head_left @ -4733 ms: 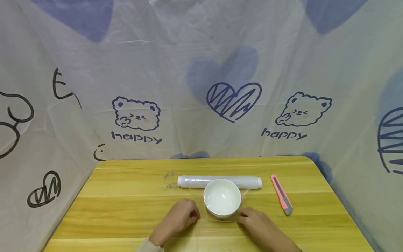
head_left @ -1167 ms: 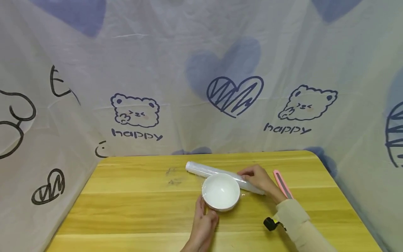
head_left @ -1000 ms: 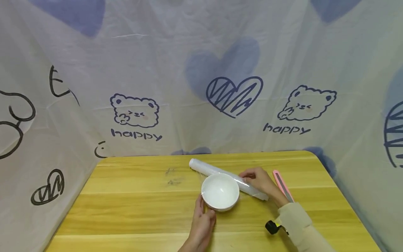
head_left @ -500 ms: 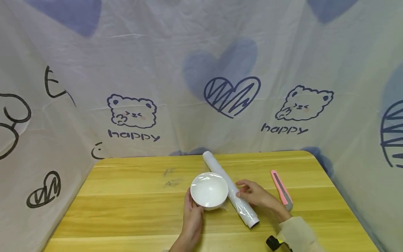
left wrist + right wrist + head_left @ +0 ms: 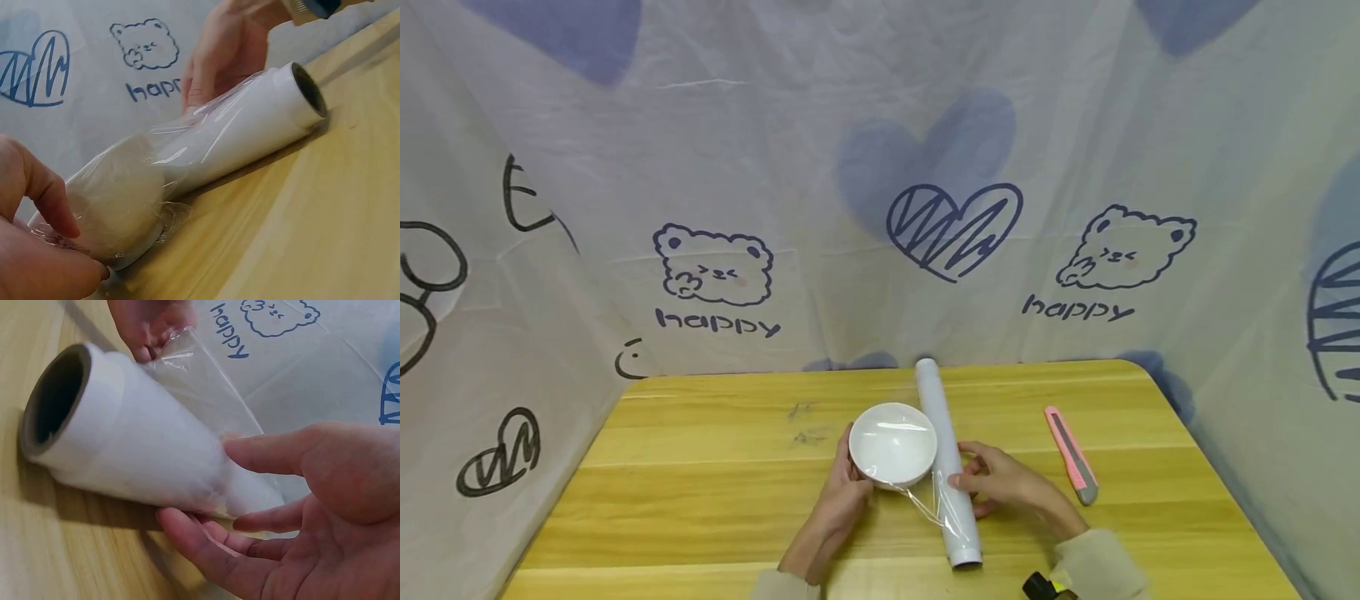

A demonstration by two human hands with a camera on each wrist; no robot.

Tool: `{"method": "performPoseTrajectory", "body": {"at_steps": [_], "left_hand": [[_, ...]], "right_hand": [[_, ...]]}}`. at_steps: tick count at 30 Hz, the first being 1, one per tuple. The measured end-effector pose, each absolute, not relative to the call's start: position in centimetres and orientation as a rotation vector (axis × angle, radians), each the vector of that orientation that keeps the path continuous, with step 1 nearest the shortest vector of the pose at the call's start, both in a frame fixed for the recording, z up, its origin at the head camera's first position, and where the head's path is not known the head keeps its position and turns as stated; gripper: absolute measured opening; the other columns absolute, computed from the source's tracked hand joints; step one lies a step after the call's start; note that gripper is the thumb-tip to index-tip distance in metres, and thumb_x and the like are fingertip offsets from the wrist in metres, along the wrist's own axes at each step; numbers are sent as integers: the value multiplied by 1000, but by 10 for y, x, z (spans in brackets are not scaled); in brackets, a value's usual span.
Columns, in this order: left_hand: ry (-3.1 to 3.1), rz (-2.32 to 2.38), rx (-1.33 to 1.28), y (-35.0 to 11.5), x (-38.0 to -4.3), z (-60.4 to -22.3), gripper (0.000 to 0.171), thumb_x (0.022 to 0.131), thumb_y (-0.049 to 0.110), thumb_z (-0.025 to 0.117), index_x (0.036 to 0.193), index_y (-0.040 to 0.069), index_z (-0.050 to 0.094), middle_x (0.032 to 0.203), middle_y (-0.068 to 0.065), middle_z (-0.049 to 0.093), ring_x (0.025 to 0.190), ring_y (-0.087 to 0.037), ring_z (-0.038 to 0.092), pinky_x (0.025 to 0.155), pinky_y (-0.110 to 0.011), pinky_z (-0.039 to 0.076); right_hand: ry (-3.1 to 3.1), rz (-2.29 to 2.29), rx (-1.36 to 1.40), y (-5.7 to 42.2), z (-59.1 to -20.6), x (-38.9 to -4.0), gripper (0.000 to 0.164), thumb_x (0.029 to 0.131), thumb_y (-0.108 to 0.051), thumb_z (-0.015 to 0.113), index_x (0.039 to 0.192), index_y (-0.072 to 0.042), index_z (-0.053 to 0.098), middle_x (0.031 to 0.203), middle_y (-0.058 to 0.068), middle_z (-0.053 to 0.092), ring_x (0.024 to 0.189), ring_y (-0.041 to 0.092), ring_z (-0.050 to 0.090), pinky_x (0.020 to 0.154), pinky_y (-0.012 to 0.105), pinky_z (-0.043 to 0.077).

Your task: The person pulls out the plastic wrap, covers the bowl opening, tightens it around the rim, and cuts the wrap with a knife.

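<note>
A white bowl [image 5: 891, 446] stands near the middle of the table, clear plastic film drawn over its mouth. My left hand [image 5: 838, 500] grips the bowl's left side, thumb toward the front. In the left wrist view, that hand pinches film against the bowl's side. Right of the bowl, a roll of plastic wrap [image 5: 951, 467] lies almost straight front to back. Film [image 5: 187, 134] runs from the roll to the bowl. My right hand [image 5: 312, 506] holds the roll from its right side, thumb on top and fingers curled low along it.
A pink utility knife [image 5: 1071, 458] lies on the wooden table [image 5: 700, 500] to the right of my right hand. A printed cloth [image 5: 820, 250] hangs behind the table and along both sides. Small dark marks [image 5: 805, 437] show on the tabletop left of the bowl.
Both hands were beside the bowl at first, the roll lying crosswise behind it. My right hand then took the roll and it swung lengthwise to the bowl's right; the bowl shifted slightly left.
</note>
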State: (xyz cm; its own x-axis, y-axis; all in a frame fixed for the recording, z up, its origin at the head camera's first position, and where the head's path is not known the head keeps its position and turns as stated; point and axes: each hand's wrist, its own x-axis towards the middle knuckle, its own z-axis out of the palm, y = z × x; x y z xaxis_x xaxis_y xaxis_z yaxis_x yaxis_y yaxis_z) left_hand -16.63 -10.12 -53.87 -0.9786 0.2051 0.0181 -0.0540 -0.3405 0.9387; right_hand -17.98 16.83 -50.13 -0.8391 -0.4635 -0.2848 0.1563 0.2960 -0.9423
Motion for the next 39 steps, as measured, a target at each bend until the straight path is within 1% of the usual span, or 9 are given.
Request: {"method": "performPoseTrajectory", "body": {"at_steps": [5,10,14,19,21,24,29,32,39], "left_hand": [[1660,2446,197,-104,-172,-542,108,69,-22,38,162,3,-10,170,-21,-4,151,-32,9,95,-16,39],[1695,2390,260,-109,-180,-547,113,66,-24,41,162,4,-12,170,-21,-5,152,-33,4,103,-11,32],[1693,2348,336,-116,-185,-550,119,63,-25,44,161,4,-15,169,-22,-6,152,-34,5,102,-13,34],[1675,2334,368,-114,-187,-551,124,67,-29,56,163,8,-13,169,-22,0,149,-35,15,101,-19,43],[1671,2338,360,-115,-188,-551,126,68,-31,63,163,9,-11,169,-22,3,147,-35,20,101,-21,46],[1667,2339,352,-118,-190,-552,130,66,-34,67,163,8,-8,167,-23,9,144,-35,28,101,-23,48],[1781,2275,370,-121,-198,-553,129,60,-30,78,162,5,7,159,-26,26,134,-32,40,104,-26,46],[1846,2249,367,-122,-201,-554,125,57,-28,82,159,3,16,153,-26,33,131,-32,43,105,-26,45],[1825,2230,355,-126,-202,-556,127,58,-28,82,161,4,15,155,-25,33,134,-33,44,109,-27,43]], "right_hand": [[2082,-1592,-264,164,-502,-177,69,99,-12,68,150,17,31,105,19,54,85,23,62,68,45,63],[2083,-1634,-212,161,-504,-178,65,102,-18,66,146,19,35,113,21,58,94,25,63,75,43,62],[2127,-1710,-66,156,-506,-185,56,106,-19,58,143,20,41,122,26,61,103,28,64,81,40,61],[2204,-1724,151,147,-506,-195,51,108,-23,53,143,13,46,109,20,65,88,23,65,66,37,62],[2233,-1675,155,144,-507,-199,51,109,-27,52,143,12,49,99,17,65,81,21,64,60,37,61],[2272,-1587,108,140,-509,-204,52,109,-28,51,143,11,50,94,14,66,75,19,63,57,35,59],[2299,-1573,71,137,-512,-208,48,108,-25,54,139,12,52,100,15,67,76,20,62,58,33,57],[2324,-1630,79,135,-514,-207,47,106,-22,57,134,16,53,105,19,66,79,21,63,62,33,57],[2431,-1703,90,129,-513,-206,42,100,-12,62,126,21,53,108,28,65,87,27,66,71,37,59]]}}
